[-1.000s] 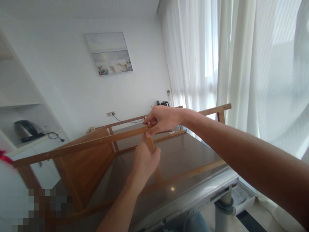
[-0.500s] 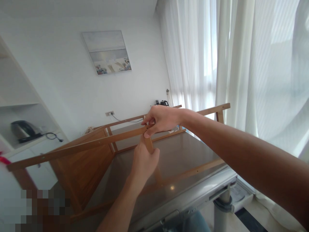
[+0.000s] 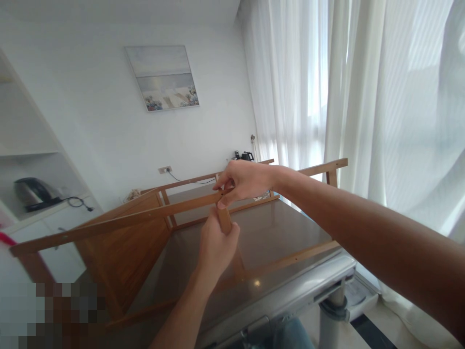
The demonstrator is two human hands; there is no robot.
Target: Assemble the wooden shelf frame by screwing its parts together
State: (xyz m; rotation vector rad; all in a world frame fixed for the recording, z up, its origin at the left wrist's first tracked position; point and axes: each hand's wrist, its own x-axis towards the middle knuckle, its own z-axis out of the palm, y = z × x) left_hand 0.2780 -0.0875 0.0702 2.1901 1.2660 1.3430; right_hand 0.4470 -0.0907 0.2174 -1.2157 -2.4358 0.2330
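Observation:
A wooden frame [image 3: 145,216] lies on its side across the table, its long top rail running from the lower left to the upper right. My left hand [image 3: 217,240] is wrapped around an upright wooden slat [image 3: 224,220] just below that rail. Over the joint of slat and rail, my right hand [image 3: 245,182] pinches at the rail with thumb and fingers. A small dark hole shows in the rail beside the fingertips. Whether a small part sits between those fingers I cannot make out.
The grey table [image 3: 286,223] has a metal edge facing me. A brown wooden panel [image 3: 127,252] fills the frame's left end. White curtains [image 3: 290,87] hang at the right. An electric kettle [image 3: 31,194] stands on a shelf at left; a framed picture [image 3: 163,80] hangs on the wall.
Both hands stay at the same joint with nearly the same grip. The view has shifted very slightly; the frame looks unmoved.

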